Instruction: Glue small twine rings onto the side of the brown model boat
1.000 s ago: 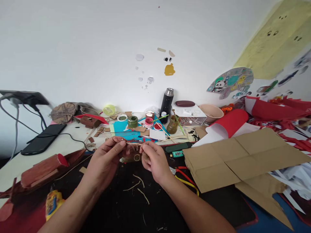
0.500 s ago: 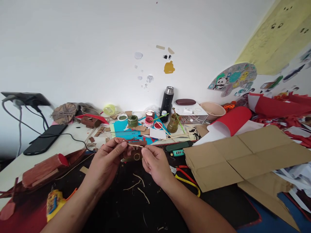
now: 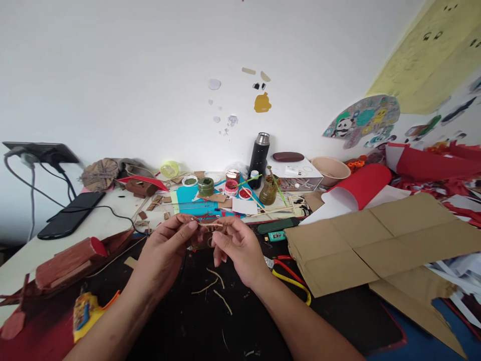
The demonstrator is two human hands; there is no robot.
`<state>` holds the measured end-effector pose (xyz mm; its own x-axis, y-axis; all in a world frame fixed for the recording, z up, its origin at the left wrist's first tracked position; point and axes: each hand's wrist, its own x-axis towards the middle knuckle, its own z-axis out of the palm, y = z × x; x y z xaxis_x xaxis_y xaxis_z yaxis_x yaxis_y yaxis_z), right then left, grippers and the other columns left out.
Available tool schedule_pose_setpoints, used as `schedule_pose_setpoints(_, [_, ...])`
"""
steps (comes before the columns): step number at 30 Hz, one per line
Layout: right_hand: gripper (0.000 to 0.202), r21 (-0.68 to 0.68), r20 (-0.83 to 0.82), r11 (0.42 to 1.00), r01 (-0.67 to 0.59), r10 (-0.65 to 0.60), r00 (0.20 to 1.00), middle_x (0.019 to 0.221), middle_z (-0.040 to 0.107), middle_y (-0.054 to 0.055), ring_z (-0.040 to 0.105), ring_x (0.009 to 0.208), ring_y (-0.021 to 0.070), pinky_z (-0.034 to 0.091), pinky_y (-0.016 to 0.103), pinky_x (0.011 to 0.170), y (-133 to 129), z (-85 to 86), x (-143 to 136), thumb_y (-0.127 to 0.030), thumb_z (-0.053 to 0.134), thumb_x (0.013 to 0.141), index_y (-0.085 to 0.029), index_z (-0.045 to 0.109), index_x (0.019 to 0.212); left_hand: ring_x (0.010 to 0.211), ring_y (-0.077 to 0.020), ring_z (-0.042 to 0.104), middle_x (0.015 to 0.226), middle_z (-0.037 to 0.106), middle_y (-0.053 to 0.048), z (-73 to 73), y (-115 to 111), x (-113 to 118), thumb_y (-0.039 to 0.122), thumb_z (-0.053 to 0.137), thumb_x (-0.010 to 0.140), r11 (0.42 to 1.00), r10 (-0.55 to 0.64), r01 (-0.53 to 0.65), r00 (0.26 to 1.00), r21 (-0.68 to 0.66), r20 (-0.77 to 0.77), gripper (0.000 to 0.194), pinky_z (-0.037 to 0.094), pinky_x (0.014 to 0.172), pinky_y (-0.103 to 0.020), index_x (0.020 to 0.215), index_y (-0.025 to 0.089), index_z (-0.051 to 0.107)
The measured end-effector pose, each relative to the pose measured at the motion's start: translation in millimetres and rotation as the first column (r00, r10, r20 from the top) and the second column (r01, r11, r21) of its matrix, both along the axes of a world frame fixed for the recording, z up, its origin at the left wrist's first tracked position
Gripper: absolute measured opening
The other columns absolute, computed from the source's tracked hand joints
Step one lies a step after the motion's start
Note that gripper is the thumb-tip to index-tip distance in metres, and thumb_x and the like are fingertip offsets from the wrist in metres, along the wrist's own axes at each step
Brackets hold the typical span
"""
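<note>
My left hand (image 3: 167,248) pinches a short piece of twine (image 3: 209,224) between thumb and fingertips, held up over the dark work surface. The twine's other end reaches to the fingers of my right hand (image 3: 243,250). That hand's thumb is apart from its index finger, and the twine end seems only to touch the fingertips. Partly hidden behind both hands is a small brown object (image 3: 201,243) with a ring mark. Several loose twine scraps (image 3: 223,302) lie on the black mat (image 3: 180,326) below.
At left are a reddish-brown model boat (image 3: 67,263), a yellow tool (image 3: 88,316) and a phone (image 3: 71,215). Open paint jars (image 3: 206,186) and a black flask (image 3: 259,155) stand behind. Red-and-yellow-handled scissors (image 3: 291,278) and a cardboard sheet (image 3: 345,245) lie at right.
My right hand has loosened its pinch on the twine, its thumb and fingers spreading apart. My left hand keeps its grip in about the same place.
</note>
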<state>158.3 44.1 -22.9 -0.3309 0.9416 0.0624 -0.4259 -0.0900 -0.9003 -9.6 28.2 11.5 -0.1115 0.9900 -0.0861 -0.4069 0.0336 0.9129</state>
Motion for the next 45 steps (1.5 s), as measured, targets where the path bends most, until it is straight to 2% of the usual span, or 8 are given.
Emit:
schedule_pose_setpoints(9, [0.041,-0.019,0.006,0.998,0.062,-0.062,0.998,0.07,0.065,-0.006,0.056,0.044,0.0095,0.035,0.024,0.046,1,-2.7,-1,-0.058,0.086,0.088,-0.023,0.067,0.099,0.073,-0.0152,0.066,0.077,0.077,-0.002,-3.8,0,1,0.049,0.107,0.065,1.0,-0.029,0.029,0.998,0.004,-0.047,0.044,0.053,0.073,-0.025,0.08,0.019,0.079])
schedule_pose_setpoints(14, [0.041,-0.031,-0.009,0.997,0.067,-0.067,0.998,0.068,0.065,-0.006,0.057,0.043,0.0099,0.033,0.025,0.045,1,-1.0,0,-0.06,0.085,0.088,-0.023,0.068,0.097,0.073,-0.016,0.064,0.078,0.076,-0.002,-10.1,1,0,0.05,0.104,0.071,0.998,-0.067,0.067,0.995,0.0,-0.075,0.04,0.05,0.069,-0.026,0.083,0.02,0.079])
schedule_pose_setpoints(18, [0.04,-0.037,-0.01,0.998,0.058,-0.058,0.998,0.068,0.065,-0.005,0.056,0.043,0.0101,0.032,0.025,0.045,1,-0.1,1,-0.059,0.084,0.089,-0.023,0.07,0.098,0.071,-0.017,0.063,0.076,0.075,-0.003,-13.7,0,-2,0.05,0.104,0.07,0.998,-0.067,0.068,0.99,0.004,-0.125,0.04,0.05,0.068,-0.027,0.082,0.02,0.078])
schedule_pose_setpoints(26, [0.038,-0.044,-0.023,0.998,0.037,-0.038,0.999,0.062,0.062,-0.007,0.054,0.041,0.0093,0.032,0.024,0.045,0,2.5,3,-0.057,0.082,0.09,-0.022,0.067,0.094,0.072,-0.0175,0.063,0.076,0.073,-0.003,-10.4,1,1,0.054,0.103,0.068,0.994,-0.111,0.113,0.975,0.001,-0.195,0.043,0.05,0.069,-0.028,0.077,0.021,0.077])
schedule_pose_setpoints(31, [0.036,-0.027,0.055,0.999,-0.02,0.021,0.998,0.058,0.059,-0.009,0.052,0.041,0.0096,0.037,0.024,0.046,0,3.5,5,-0.055,0.078,0.091,-0.023,0.062,0.092,0.071,-0.0172,0.06,0.076,0.072,-0.002,-11.3,1,-2,0.054,0.101,0.072,0.993,-0.103,0.113,0.964,0.027,-0.246,0.04,0.05,0.069,-0.027,0.078,0.021,0.079])
schedule_pose_setpoints(35, [0.032,0.011,0.137,0.998,-0.056,0.054,0.989,0.057,0.056,-0.01,0.051,0.041,0.0095,0.039,0.023,0.045,0,4.0,7,-0.051,0.077,0.092,-0.023,0.061,0.091,0.077,-0.0199,0.064,0.081,0.075,-0.004,-12.7,3,-6,0.054,0.1,0.073,0.991,-0.115,0.131,0.953,0.038,-0.282,0.037,0.054,0.074,-0.029,0.08,0.022,0.081])
schedule_pose_setpoints(40, [0.026,0.051,0.262,0.995,-0.084,0.068,0.963,0.059,0.055,-0.01,0.051,0.042,0.0093,0.037,0.022,0.045,0,5.7,10,-0.045,0.075,0.093,-0.023,0.061,0.091,0.084,-0.027,0.071,0.086,0.081,-0.008,-6.5,1,-12,0.06,0.094,0.077,0.986,-0.101,0.154,0.863,0.068,-0.496,0.036,0.058,0.081,-0.035,0.083,0.026,0.086])
schedule_pose_setpoints(45, [0.016,0.054,0.363,0.991,-0.121,0.094,0.927,0.062,0.054,-0.01,0.051,0.043,0.009,0.034,0.021,0.045,0,5.2,14,-0.036,0.072,0.094,-0.023,0.063,0.092,0.088,-0.0316,0.076,0.094,0.086,-0.009,-0.6,-5,-14,0.052,0.088,0.083,0.964,0.113,0.105,0.667,0.244,-0.736,0.022,0.056,0.084,-0.037,0.089,0.031,0.089])
